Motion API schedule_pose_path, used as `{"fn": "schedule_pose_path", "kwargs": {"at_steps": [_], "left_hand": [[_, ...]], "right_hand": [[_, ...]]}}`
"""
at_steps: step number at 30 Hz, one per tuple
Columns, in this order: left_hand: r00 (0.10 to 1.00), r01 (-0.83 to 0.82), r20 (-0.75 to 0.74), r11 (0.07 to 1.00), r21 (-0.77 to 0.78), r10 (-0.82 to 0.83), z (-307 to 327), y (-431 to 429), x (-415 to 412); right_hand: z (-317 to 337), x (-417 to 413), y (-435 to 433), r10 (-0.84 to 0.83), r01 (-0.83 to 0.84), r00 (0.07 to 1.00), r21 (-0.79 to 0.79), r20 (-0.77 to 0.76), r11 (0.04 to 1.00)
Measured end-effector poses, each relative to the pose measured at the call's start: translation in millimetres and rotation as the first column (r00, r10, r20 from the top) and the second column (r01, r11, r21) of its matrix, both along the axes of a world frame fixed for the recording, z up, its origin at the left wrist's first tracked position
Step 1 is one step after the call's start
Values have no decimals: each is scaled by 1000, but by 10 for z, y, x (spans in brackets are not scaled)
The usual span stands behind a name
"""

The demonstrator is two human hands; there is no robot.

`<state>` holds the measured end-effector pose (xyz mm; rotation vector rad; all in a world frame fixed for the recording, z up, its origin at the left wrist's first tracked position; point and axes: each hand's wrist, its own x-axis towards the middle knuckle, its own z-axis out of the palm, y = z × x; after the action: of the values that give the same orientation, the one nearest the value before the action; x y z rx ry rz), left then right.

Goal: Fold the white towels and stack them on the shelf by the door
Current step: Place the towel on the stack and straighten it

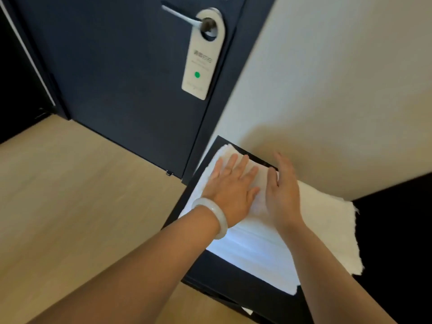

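A stack of folded white towels (261, 249) lies on a dark shelf (224, 274) beside the wall, just right of the dark door (121, 73). My left hand (231, 185), with a pale bangle on the wrist, lies flat with spread fingers on the top towel near its far left end. My right hand (284, 190) is held edge-on with straight fingers, its side against the top towel's right part. A wider towel layer (332, 230) sticks out to the right underneath.
A white hanger card (199, 59) with a green dot hangs from the door handle (180, 16). Light wooden floor (70, 195) spreads to the left. The cream wall (339, 90) rises directly behind the shelf. A dark surface (397, 242) lies right of the towels.
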<state>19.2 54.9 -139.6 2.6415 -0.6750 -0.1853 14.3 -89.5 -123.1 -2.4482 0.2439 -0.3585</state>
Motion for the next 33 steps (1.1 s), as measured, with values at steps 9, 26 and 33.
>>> {"fn": "schedule_pose_path", "kwargs": {"at_steps": [9, 26, 33], "left_hand": [[986, 162, -46, 888, 430, -158, -237, -75, 115], [279, -943, -950, 145, -298, -142, 101, -391, -936], [124, -988, -946, 50, -145, -299, 129, -574, -883]], "right_hand": [[-243, -967, -1461, -220, 1, 914, -539, -342, 842], [33, -1649, -1303, -536, 655, 745, 585, -396, 478], [222, -1595, -1417, -546, 672, 695, 692, -467, 264]]}}
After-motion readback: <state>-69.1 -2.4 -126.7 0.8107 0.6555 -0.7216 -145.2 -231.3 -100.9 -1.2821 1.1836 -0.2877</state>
